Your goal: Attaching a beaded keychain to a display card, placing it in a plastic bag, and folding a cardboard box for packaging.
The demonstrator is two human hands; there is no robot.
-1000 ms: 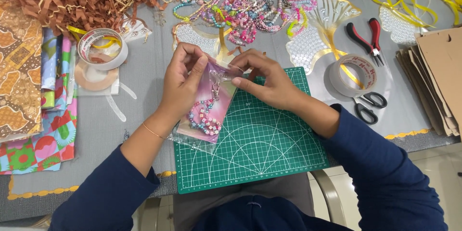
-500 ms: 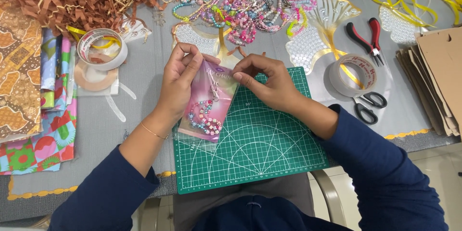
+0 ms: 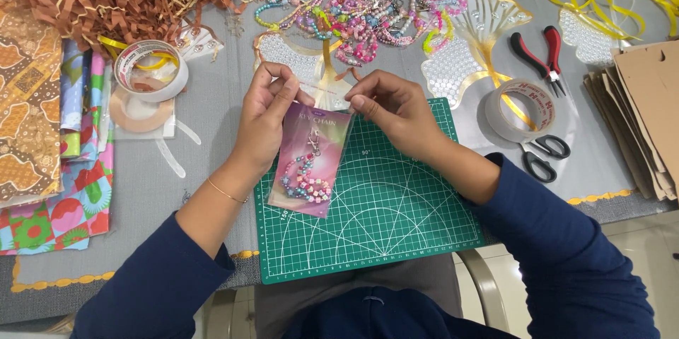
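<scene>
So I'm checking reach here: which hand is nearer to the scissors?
Right. The right hand holds the top of the packet over the green mat, with the scissors off to its right. The left hand, on the packet's other side, is farther away.

Both arms in dark navy long sleeves, plain fabric, no print or pattern visible; soft folds along forearms and at elbows. Left sleeve pushed further up the forearm than the right, cuffs loose, no buttons seen. Left hand (image 3: 265,116) bare, no rings visible; thin gold-tone bracelet (image 3: 226,191) at the wrist, fine chain, no charms that can be made out. Right hand (image 3: 396,113) bare too, no rings, no watch/band. Torso at btm edge: same navy top, small seam at centre.
</scene>
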